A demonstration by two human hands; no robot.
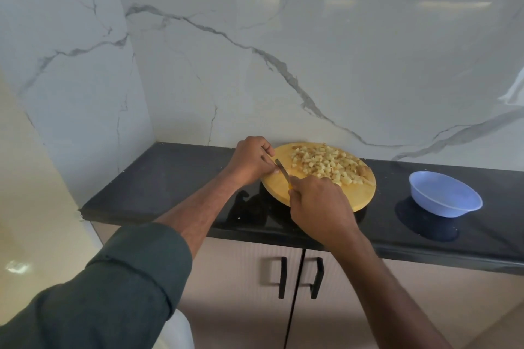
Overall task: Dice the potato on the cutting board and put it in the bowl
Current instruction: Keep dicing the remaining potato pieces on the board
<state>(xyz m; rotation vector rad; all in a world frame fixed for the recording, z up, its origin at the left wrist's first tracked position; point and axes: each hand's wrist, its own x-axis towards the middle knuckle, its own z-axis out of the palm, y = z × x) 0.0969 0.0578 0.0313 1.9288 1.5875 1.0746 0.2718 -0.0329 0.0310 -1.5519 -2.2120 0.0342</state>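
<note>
Head view: the only camera; it looks down on a dark counter (175, 178) under a marbled wall.
Cutting board: the round yellow cutting board (334, 195) lies flat on the counter, partly covered at its near edge by the right hand.
Potato: already cut into a loose heap of pale potato cubes (329, 163) spread over the far and right part of the board; a few browner scraps sit at the heap's right end.
Bowl: the blue bowl (445, 197) stands on the counter to the right of the board, well apart from it, and looks empty.
Right hand: the right hand (317, 201) is closed around the handle of a knife (282, 170) — a sliver of yellow handle shows below the blade, which angles up and left across the board.
Left hand: the left hand (252, 161) is at the board's left edge, fingers curled in towards the blade; it seems to pinch something small there, but what it is cannot be made out.
Handling: the cubes are light, firm and probably damp, so they would likely cling and scatter — judged best gathered by scooping from the heap's edges, or by tipping the stiff board over the bowl.
Progress: dicing looks nearly done; transfer not begun.
</note>
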